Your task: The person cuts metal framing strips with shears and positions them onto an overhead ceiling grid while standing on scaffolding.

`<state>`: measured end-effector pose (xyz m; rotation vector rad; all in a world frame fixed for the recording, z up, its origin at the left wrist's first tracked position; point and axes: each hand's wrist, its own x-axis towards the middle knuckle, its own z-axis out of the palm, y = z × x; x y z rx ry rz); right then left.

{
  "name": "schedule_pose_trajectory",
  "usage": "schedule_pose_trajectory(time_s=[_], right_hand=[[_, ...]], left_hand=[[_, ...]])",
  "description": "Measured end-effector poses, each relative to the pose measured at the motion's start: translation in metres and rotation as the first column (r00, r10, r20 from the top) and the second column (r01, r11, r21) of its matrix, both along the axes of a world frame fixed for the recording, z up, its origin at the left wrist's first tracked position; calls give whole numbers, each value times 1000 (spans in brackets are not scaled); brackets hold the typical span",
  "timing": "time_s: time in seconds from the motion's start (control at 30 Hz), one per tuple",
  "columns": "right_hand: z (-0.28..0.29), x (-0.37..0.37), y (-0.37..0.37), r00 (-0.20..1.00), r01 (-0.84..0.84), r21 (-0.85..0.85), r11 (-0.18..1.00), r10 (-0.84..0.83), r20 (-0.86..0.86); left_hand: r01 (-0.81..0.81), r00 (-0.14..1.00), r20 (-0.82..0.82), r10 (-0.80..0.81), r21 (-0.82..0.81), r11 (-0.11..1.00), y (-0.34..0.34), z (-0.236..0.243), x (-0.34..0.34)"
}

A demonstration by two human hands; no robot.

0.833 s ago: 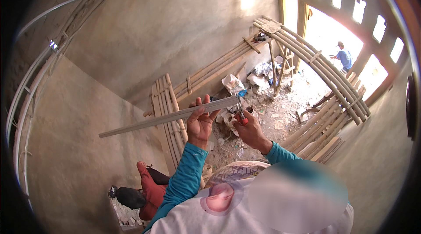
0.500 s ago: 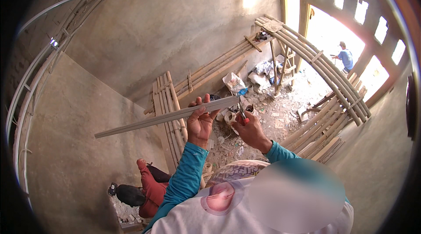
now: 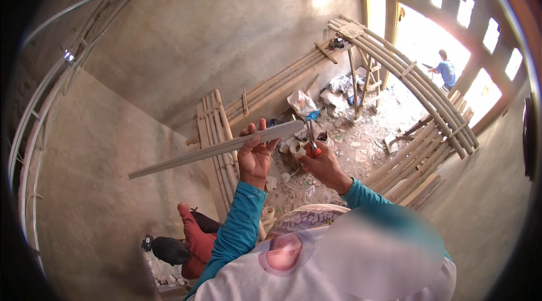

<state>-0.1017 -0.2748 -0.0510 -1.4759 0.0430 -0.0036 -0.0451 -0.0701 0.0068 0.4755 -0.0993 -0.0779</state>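
Note:
A long, narrow grey metal channel (image 3: pixel 220 150) rests in my left hand (image 3: pixel 255 157), thumb on the near side and fingers curled behind it. Its far left end hangs out past the bamboo planks. In my right hand (image 3: pixel 327 166) is a pair of snips (image 3: pixel 311 138) with red handles, fingers closed round the grips. The snips point upward, their metal blades right beside the channel's right end. Whether blade and channel touch is hard to make out.
Bamboo scaffold platforms stand at the left (image 3: pixel 217 126) and right (image 3: pixel 418 75). Below lies a rubble-strewn floor (image 3: pixel 353 148) with buckets and a white sack (image 3: pixel 301 103). A person in red (image 3: pixel 197 241) is at lower left; another in blue (image 3: pixel 446 72) is by the doorway.
The channel's right end has drawn slightly left, away from the snips, and its left end has shifted a little right. The snips stay near the end. The person by the doorway has moved slightly.

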Motion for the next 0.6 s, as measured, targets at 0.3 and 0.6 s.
schedule_pose_trajectory(time_s=[0.3, 0.6], right_hand=[[27, -4, -4, 996, -93, -98, 991, 93, 2], [32, -9, -2, 990, -58, -113, 992, 43, -132]], left_hand=[[21, 1000, 1, -21, -5, 1000, -4, 3, -4], [18, 1000, -22, -17, 18, 1000, -4, 5, -9]])
